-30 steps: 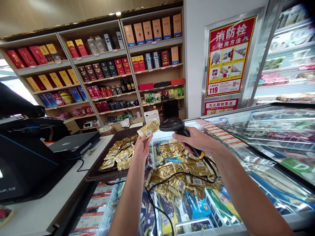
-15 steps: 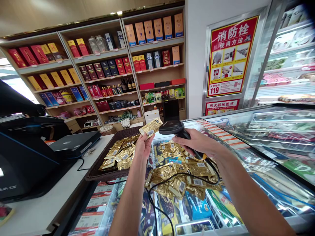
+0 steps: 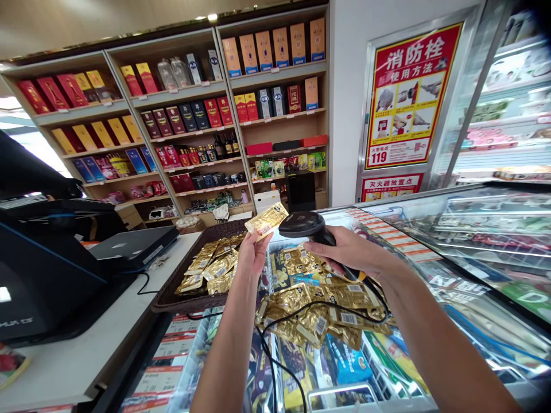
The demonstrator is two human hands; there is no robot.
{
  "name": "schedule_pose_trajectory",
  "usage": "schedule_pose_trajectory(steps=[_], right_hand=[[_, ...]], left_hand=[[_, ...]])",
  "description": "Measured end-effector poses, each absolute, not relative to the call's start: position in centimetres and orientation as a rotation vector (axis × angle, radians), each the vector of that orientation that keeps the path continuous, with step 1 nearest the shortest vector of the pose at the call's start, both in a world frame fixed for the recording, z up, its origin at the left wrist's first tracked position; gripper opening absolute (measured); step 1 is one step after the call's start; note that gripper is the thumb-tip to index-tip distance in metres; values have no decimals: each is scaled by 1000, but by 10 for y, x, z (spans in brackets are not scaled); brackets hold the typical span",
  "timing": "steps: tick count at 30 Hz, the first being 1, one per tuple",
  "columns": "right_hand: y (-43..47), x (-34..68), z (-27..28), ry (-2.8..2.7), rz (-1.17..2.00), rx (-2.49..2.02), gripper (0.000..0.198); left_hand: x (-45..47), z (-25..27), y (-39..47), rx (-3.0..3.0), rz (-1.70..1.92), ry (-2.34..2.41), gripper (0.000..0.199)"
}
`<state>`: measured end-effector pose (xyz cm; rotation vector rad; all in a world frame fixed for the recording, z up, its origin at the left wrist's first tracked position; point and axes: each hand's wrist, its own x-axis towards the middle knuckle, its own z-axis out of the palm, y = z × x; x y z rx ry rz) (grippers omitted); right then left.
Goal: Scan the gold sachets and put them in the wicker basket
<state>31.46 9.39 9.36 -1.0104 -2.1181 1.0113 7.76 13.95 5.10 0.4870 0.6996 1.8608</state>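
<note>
My left hand (image 3: 253, 252) is closed on a gold foil packet (image 3: 267, 221), held up with its barcode side in view. In my right hand (image 3: 350, 248) is a black barcode scanner (image 3: 303, 224), its head close to the packet's right end but apart from it. Its black cable (image 3: 297, 314) loops down over a heap of gold packets (image 3: 318, 321) lying on the glass top of a freezer. Left of my left hand, a dark woven basket (image 3: 172, 301) holds more gold packets (image 3: 219, 267). My right fingers are partly hidden behind the scanner's handle.
On the left, a white counter (image 3: 86, 344) carries a dark checkout machine (image 3: 43, 281) and a flat grey device (image 3: 133, 249). Under the freezer glass lie coloured packages (image 3: 348, 358) in wire baskets. Shelves (image 3: 189, 132) of boxes and bottles line the back wall beside a red poster (image 3: 408, 97).
The view has shifted slightly. The packet in my left hand has tilted a little, its face catching more light. Both hands keep their hold, with the scanner still near the packet.
</note>
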Motion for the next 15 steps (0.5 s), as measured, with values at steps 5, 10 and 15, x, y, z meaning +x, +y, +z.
schedule_pose_trajectory(steps=[5, 10, 15], right_hand=[[93, 314, 94, -2102, 1029, -1015, 45], [87, 313, 99, -2081, 1086, -1025, 43], [83, 312, 99, -2050, 1135, -1030, 45]], left_hand=[[79, 52, 138, 486, 1856, 688, 16], [81, 55, 138, 430, 1856, 702, 15], [58, 46, 149, 275, 1920, 867, 22]])
